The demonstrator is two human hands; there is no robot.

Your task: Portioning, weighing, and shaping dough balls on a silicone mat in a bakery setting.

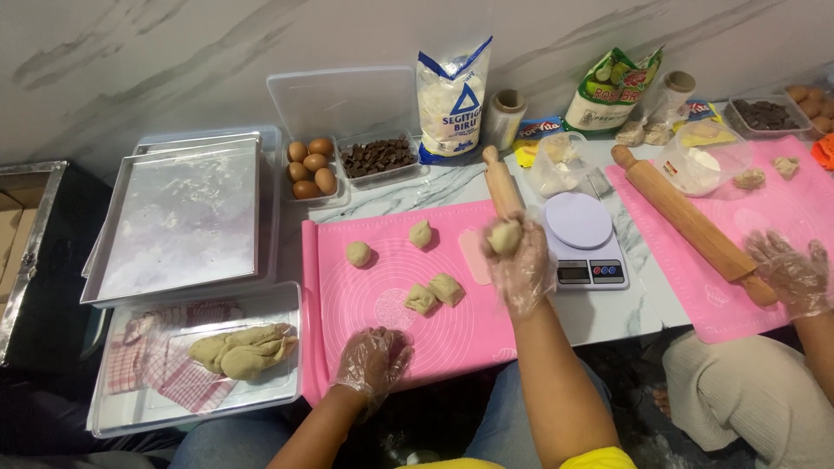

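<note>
One beige dough ball (pixel 505 235) sits gripped in the raised right hand (pixel 521 265); the left hand (pixel 373 360) rests half-curled and empty on the pink silicone mat (pixel 452 334), nearer the cut dough pieces (pixel 433 294).

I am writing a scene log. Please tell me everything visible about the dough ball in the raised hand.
The dough ball is pale beige, roughly round and slightly lumpy. The right hand, in a clear plastic glove, holds it in its fingertips above the pink mat, in front of a rolling pin and beside the scale.
</note>
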